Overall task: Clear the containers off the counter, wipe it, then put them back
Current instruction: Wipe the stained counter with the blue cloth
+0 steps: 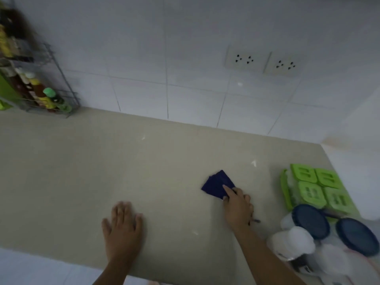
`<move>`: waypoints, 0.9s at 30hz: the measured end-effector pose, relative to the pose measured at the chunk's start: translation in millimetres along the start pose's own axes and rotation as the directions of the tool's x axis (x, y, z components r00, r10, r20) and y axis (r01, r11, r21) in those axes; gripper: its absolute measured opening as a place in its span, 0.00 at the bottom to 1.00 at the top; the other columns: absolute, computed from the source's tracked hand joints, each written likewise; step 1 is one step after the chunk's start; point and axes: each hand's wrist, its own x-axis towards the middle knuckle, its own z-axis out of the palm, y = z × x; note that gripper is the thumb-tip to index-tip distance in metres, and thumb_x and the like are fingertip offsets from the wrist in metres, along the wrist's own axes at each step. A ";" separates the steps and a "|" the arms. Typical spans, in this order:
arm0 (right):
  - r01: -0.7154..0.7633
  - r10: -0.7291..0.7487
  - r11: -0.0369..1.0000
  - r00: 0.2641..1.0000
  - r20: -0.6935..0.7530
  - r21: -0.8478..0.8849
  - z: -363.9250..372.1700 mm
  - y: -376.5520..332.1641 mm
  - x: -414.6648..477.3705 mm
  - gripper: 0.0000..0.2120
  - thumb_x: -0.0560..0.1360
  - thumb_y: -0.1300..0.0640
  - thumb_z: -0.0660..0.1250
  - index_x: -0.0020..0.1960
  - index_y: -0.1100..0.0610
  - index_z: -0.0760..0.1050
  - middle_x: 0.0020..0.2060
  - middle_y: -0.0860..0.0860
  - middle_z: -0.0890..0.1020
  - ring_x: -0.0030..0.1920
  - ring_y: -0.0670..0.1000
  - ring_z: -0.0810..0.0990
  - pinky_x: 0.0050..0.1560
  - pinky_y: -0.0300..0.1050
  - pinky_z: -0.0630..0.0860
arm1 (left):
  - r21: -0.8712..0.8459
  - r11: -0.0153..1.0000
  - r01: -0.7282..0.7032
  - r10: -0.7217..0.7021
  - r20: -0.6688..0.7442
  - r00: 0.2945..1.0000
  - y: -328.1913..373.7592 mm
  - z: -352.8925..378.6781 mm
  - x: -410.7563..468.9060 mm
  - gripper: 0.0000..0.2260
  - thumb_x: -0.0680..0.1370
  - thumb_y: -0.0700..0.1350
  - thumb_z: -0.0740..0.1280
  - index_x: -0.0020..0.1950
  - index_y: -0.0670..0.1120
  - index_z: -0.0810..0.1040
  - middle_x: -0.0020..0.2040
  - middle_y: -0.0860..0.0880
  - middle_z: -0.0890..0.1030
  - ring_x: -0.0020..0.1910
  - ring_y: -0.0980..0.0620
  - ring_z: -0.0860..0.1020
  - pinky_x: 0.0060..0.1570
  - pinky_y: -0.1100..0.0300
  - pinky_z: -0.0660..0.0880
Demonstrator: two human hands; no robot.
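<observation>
A folded dark blue cloth [216, 185] lies on the beige counter [102, 161], right of centre. My right hand [238, 204] presses on the cloth's near corner, fingers over it. Flat on the counter near the front edge rests my left hand [123, 225], fingers spread and holding nothing. At the right side stand the containers: a set with several green lids [320, 188], two clear containers with dark blue round lids [311, 221] [357, 235], and a white-topped jar [292, 241].
A wire rack [51, 87] with sauce bottles stands at the back left against the tiled wall. Two wall sockets [246, 59] sit above the counter. The counter's front edge runs along the bottom left, with pale floor below.
</observation>
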 end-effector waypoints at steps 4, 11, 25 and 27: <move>0.037 -0.038 0.999 0.999 0.038 0.015 12.7 -27.7 -18.3 0.20 0.80 0.55 0.58 0.71 0.41 0.66 0.70 0.47 0.69 0.61 0.53 0.69 0.59 0.47 0.65 | 0.004 1.000 0.001 -0.001 0.004 1.000 0.9 -3.7 -0.2 0.33 0.75 0.60 0.41 0.77 0.47 0.57 0.78 0.48 0.56 0.78 0.52 0.51 0.73 0.47 0.44; 0.410 -0.425 0.900 0.900 0.094 0.144 24.0 -19.5 -76.9 0.20 0.75 0.58 0.64 0.64 0.41 0.74 0.62 0.46 0.77 0.56 0.54 0.75 0.52 0.46 0.66 | -0.015 1.000 -0.004 0.005 0.025 1.000 4.2 -8.3 -2.8 0.26 0.81 0.54 0.51 0.78 0.46 0.53 0.79 0.48 0.52 0.78 0.51 0.48 0.74 0.46 0.42; 0.431 -0.437 0.893 0.900 0.014 0.128 0.8 76.5 -89.9 0.23 0.70 0.60 0.66 0.61 0.38 0.75 0.57 0.46 0.79 0.53 0.52 0.76 0.49 0.48 0.77 | -0.007 1.000 -0.016 0.016 0.005 1.000 -0.2 -3.4 -2.0 0.32 0.75 0.58 0.44 0.77 0.45 0.57 0.78 0.46 0.57 0.77 0.49 0.52 0.73 0.44 0.46; 0.336 -0.340 0.934 0.940 0.014 0.123 -0.1 67.1 -67.3 0.21 0.74 0.60 0.66 0.62 0.40 0.76 0.60 0.47 0.78 0.54 0.53 0.75 0.53 0.51 0.75 | -0.005 1.000 -0.015 0.015 0.002 1.000 -0.2 -3.8 -2.6 0.32 0.75 0.58 0.45 0.76 0.46 0.58 0.78 0.46 0.57 0.77 0.50 0.53 0.73 0.44 0.46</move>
